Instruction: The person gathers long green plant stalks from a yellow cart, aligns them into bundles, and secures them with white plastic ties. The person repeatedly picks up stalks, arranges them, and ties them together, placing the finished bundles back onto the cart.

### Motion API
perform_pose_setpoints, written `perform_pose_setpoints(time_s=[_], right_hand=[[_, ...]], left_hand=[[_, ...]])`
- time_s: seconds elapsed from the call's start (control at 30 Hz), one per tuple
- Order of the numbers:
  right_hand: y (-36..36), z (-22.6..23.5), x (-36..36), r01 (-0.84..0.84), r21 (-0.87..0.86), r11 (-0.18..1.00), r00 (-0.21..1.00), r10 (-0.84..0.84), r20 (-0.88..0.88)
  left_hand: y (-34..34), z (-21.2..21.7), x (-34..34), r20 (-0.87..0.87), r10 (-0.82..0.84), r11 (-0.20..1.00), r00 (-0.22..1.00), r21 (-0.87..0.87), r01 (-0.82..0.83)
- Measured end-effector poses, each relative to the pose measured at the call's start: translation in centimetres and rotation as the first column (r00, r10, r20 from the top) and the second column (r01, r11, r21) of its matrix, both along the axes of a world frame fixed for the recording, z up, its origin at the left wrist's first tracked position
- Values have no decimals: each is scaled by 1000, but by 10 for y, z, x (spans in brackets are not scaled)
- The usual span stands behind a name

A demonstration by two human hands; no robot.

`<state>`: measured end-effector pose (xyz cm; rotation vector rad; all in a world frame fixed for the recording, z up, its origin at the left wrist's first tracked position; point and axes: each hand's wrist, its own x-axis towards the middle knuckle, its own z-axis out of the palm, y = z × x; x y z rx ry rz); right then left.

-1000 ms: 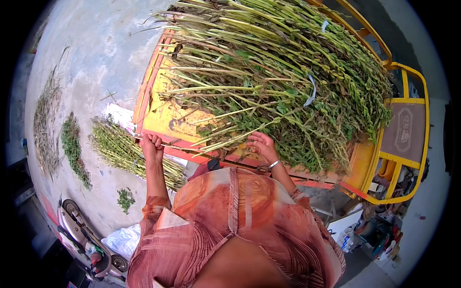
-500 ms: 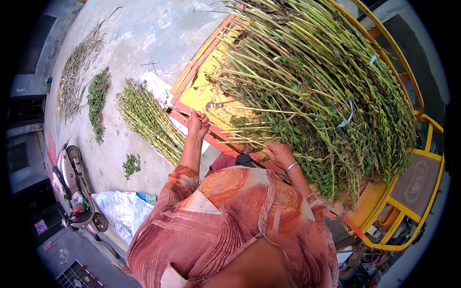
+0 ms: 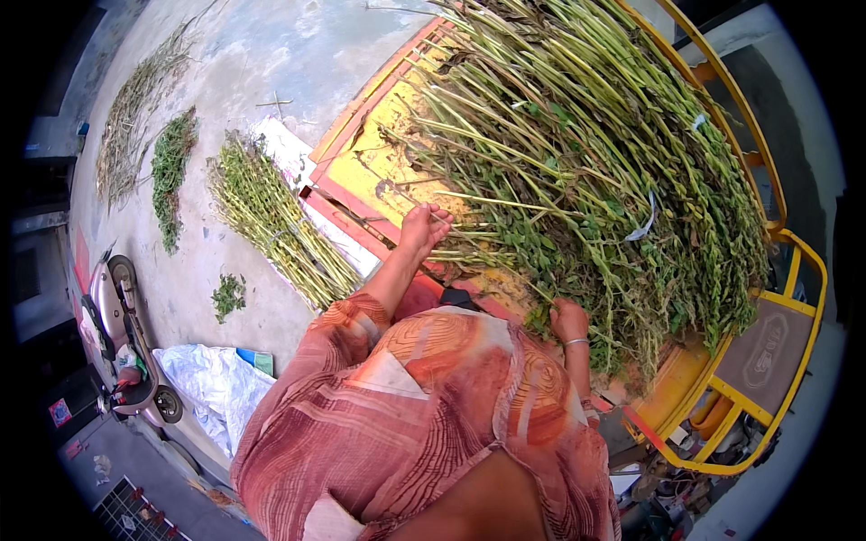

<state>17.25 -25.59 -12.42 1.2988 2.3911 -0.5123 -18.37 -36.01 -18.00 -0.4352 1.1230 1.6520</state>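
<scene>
A large heap of cut green plant stalks [image 3: 577, 171] lies on the yellow cart bed [image 3: 365, 171], cut ends pointing left and leafy ends right. My left hand [image 3: 425, 231] is over the bed's near edge, beside the stalk ends. Its fingers are curled, and what they hold, if anything, I cannot make out. My right hand [image 3: 569, 321], a band at its wrist, is closed at the heap's near side. A thin plant stalk [image 3: 541, 294] runs into its fingers, with leaves around it.
A bundle of stalks [image 3: 280, 225] lies on a white sheet [image 3: 287, 149] on the floor to the left. Beyond are green plants [image 3: 171, 176] and dry stalks [image 3: 135, 126]. A scooter [image 3: 135, 352] stands at far left, near a white plastic sack [image 3: 212, 388]. Yellow rails [image 3: 807, 379] bound the cart's right side.
My left hand has moved right, toward the stalk ends, and the stalk across it no longer shows clearly. My right hand has shifted right and nearer to me, along the heap's near side.
</scene>
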Motion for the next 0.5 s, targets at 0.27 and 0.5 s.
perform_pose_setpoints(time_s=[0.27, 0.5], right_hand=[[-22, 21, -165, -192, -103, 976, 838, 108, -536], [-34, 4, -168, -481, -11, 877, 723, 389, -570]], left_hand=[[-5, 43, 56, -9, -81, 989, 997, 120, 81], [-47, 116, 28, -818, -553, 756, -160, -573, 317]])
